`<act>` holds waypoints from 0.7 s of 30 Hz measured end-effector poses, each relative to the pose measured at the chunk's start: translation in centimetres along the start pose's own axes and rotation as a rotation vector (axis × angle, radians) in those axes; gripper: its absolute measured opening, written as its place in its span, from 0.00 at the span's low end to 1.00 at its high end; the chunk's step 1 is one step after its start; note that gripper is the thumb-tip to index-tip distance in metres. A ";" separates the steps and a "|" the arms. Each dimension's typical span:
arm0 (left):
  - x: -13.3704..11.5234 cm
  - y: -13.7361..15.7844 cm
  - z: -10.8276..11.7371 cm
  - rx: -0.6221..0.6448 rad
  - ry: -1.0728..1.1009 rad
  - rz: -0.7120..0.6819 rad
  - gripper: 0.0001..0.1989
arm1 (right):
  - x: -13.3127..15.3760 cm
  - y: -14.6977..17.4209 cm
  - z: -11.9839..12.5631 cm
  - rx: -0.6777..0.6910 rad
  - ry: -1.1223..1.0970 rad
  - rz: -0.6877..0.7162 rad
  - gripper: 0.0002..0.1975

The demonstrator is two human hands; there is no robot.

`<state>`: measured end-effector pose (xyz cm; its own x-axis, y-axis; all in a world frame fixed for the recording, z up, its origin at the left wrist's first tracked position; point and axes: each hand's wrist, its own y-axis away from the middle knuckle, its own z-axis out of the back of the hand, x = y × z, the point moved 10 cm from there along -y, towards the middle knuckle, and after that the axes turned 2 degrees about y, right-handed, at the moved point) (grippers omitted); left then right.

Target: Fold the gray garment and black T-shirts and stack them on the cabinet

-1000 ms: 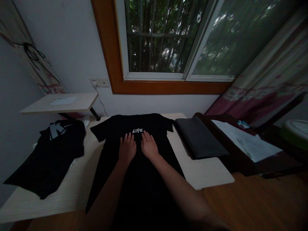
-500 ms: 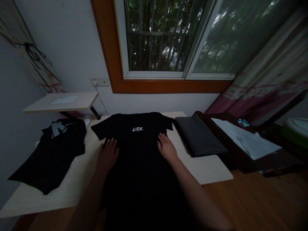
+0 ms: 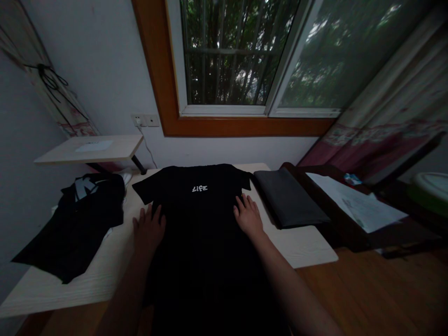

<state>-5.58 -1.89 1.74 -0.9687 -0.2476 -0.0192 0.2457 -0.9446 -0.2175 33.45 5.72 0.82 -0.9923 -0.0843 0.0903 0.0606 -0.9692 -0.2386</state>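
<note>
Grip: released on both sides, nothing grasped. Bare left hand is palm down, fingers spread, at the left edge of a black short-sleeved fabric T-shirt; bare right hand is likewise at its right edge. T-shirt lies spread on a pale wood-grain table, sleeves at the far end, white lettering up. Just beside its right sleeve: a flat dark-grey rectangular item. Left, apart: a rumpled black garment with grey print.
</note>
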 end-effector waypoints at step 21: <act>1.5 -3.5 -2.2 0.097 0.063 0.034 0.29 | -0.9 -2.3 -2.1 0.166 0.052 -0.013 0.33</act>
<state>-7.95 1.48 0.31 -0.9592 -0.2689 -0.0870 0.2780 -0.9531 -0.1199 33.97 8.52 -0.70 -0.9971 -0.0639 0.0410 0.0607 -0.9954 -0.0745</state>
